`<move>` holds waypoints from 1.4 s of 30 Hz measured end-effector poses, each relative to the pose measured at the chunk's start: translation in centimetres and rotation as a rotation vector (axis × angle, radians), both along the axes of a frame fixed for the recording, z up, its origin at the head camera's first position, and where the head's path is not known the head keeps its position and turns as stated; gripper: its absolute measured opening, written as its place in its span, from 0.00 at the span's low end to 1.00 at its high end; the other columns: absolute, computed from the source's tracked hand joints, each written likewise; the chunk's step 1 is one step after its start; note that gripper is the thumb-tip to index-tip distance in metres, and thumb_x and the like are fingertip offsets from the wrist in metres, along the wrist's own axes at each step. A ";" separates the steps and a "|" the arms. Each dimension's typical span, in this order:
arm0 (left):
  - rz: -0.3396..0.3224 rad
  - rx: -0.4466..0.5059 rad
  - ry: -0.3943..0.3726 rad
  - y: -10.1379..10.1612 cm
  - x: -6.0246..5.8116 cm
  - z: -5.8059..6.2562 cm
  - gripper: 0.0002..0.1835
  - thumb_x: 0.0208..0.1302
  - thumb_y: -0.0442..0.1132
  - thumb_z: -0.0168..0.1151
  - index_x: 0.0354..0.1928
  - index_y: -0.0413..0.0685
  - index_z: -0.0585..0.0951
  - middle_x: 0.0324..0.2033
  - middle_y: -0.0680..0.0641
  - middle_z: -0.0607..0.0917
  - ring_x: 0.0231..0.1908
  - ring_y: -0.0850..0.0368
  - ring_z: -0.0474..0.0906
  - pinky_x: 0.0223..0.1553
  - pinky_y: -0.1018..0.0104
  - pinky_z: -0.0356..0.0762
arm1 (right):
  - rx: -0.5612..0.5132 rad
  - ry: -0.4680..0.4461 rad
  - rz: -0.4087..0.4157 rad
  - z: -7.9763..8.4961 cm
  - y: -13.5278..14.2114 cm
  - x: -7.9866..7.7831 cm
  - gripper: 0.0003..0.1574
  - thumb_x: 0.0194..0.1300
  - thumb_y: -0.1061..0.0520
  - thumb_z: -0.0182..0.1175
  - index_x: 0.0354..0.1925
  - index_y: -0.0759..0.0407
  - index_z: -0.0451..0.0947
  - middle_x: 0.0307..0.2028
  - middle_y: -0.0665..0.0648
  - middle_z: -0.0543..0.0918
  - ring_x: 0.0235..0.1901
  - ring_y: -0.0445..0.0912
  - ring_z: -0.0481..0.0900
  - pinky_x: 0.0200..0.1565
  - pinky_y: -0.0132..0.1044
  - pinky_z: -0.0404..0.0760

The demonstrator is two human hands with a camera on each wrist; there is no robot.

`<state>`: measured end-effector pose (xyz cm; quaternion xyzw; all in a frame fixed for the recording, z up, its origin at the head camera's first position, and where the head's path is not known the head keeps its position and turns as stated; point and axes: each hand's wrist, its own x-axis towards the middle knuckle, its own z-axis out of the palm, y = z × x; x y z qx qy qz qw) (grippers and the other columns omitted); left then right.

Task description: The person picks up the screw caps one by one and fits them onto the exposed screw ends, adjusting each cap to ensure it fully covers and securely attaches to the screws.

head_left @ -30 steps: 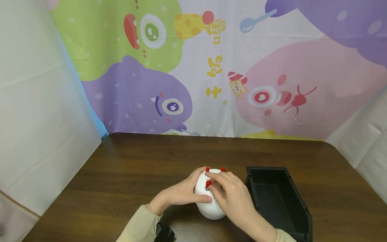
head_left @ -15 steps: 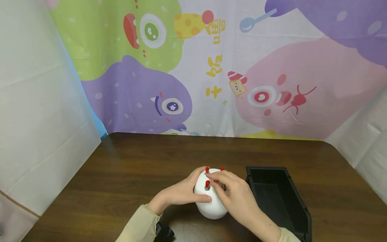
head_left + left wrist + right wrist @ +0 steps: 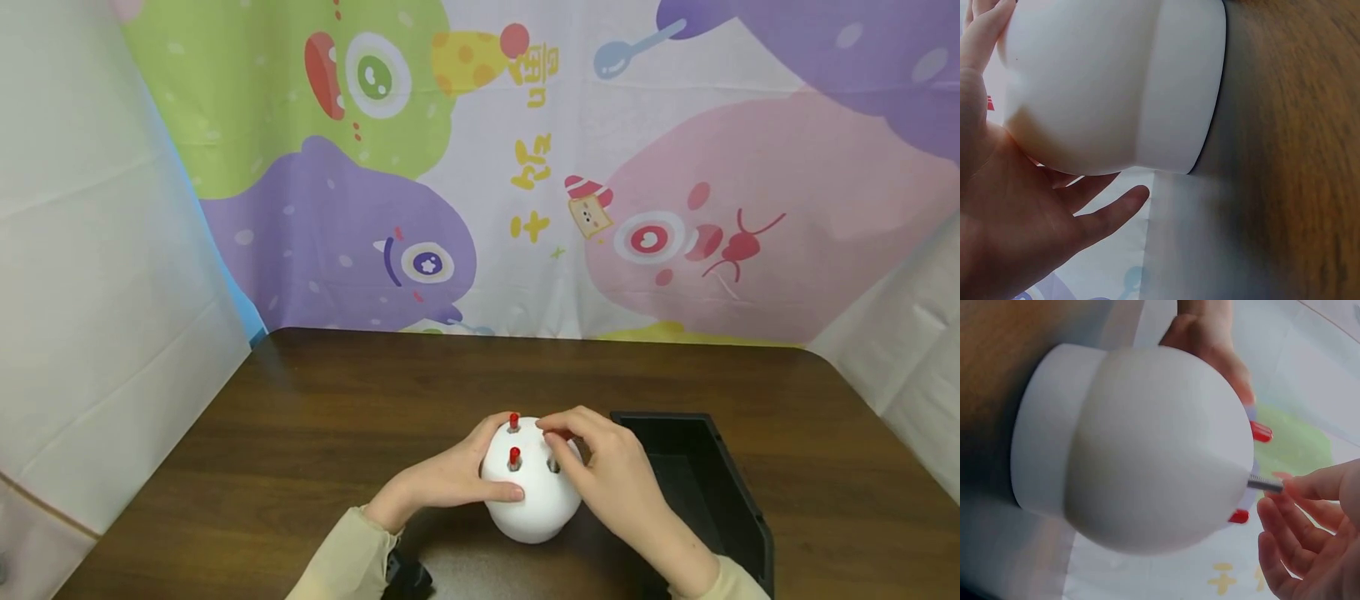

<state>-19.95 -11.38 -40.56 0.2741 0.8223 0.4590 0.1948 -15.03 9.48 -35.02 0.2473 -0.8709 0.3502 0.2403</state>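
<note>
A white rounded dome (image 3: 528,508) with red-capped toggle switches stands on the table. My left hand (image 3: 457,475) holds its left side, thumb across the front; in the left wrist view the little finger is off it. Two toggle switches on the left show their red caps, the front one (image 3: 514,457) and the back one (image 3: 513,422). My right hand (image 3: 611,475) is at the right-hand switches, with thumb and fingertips bent together. The right wrist view has the thumb tip at the end of a bare metal lever (image 3: 1265,482); the pinch itself is partly hidden.
A black open tray (image 3: 693,483) stands right of the dome, partly behind my right hand. The dark wood table (image 3: 352,400) stretches back to a cartoon-printed curtain (image 3: 540,283). Beside my left sleeve lies a black object (image 3: 408,577) at the bottom edge.
My right hand has moved right, from the left-hand switches to the right-hand ones. More of the dome's front and a metal switch base now show. The left hand keeps its hold.
</note>
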 end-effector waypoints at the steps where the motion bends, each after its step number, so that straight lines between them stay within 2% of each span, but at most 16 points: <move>1: 0.001 -0.002 -0.001 0.0 0.0 0.0 0.50 0.50 0.58 0.65 0.69 0.56 0.46 0.61 0.53 0.58 0.59 0.59 0.61 0.56 0.58 0.63 | -0.001 -0.002 -0.002 0.1 0.1 0.0 0.09 0.53 0.61 0.65 0.35 0.52 0.82 0.30 0.41 0.80 0.28 0.32 0.74 0.28 0.29 0.75; 8: 0.007 -0.002 0.005 0.0 0.0 0.0 0.50 0.50 0.58 0.65 0.68 0.56 0.46 0.62 0.52 0.57 0.59 0.58 0.61 0.56 0.58 0.63 | 0.022 -0.014 -0.035 0.6 0.7 -0.4 0.07 0.53 0.61 0.65 0.33 0.51 0.82 0.29 0.42 0.81 0.27 0.33 0.75 0.27 0.30 0.75; 13: 0.006 -0.010 0.007 0.1 0.0 -0.1 0.49 0.50 0.58 0.65 0.68 0.58 0.47 0.61 0.52 0.58 0.59 0.59 0.62 0.56 0.59 0.63 | 0.044 -0.033 -0.092 0.9 1.2 -0.5 0.07 0.53 0.60 0.66 0.33 0.51 0.82 0.28 0.44 0.81 0.25 0.35 0.74 0.26 0.29 0.73; 20: 0.007 -0.006 0.008 0.2 -0.1 -0.1 0.49 0.50 0.58 0.66 0.68 0.59 0.47 0.60 0.51 0.59 0.58 0.58 0.62 0.56 0.59 0.63 | 0.110 -0.062 -0.125 1.3 2.3 -0.8 0.06 0.55 0.56 0.65 0.34 0.49 0.82 0.28 0.45 0.81 0.20 0.35 0.69 0.21 0.28 0.69; 27: 0.021 -0.007 0.003 0.0 0.1 0.0 0.49 0.50 0.56 0.66 0.68 0.56 0.47 0.62 0.48 0.58 0.59 0.56 0.62 0.56 0.57 0.63 | 0.177 -0.092 -0.178 2.1 3.6 -1.2 0.06 0.55 0.56 0.64 0.35 0.48 0.81 0.27 0.44 0.82 0.26 0.37 0.75 0.26 0.32 0.71; 34: 0.018 -0.007 0.008 0.0 0.0 0.2 0.49 0.50 0.56 0.66 0.68 0.57 0.47 0.62 0.49 0.58 0.59 0.56 0.61 0.57 0.56 0.61 | 0.210 -0.129 -0.210 2.4 4.2 -1.2 0.06 0.58 0.54 0.62 0.36 0.48 0.81 0.29 0.45 0.82 0.23 0.36 0.73 0.23 0.32 0.68; 42: 0.023 0.004 -0.010 0.1 0.1 0.0 0.50 0.49 0.57 0.66 0.68 0.57 0.47 0.61 0.51 0.59 0.59 0.57 0.62 0.57 0.56 0.62 | 0.244 -0.126 -0.245 2.5 5.0 -1.4 0.06 0.57 0.55 0.63 0.36 0.47 0.81 0.30 0.46 0.82 0.25 0.39 0.76 0.25 0.36 0.69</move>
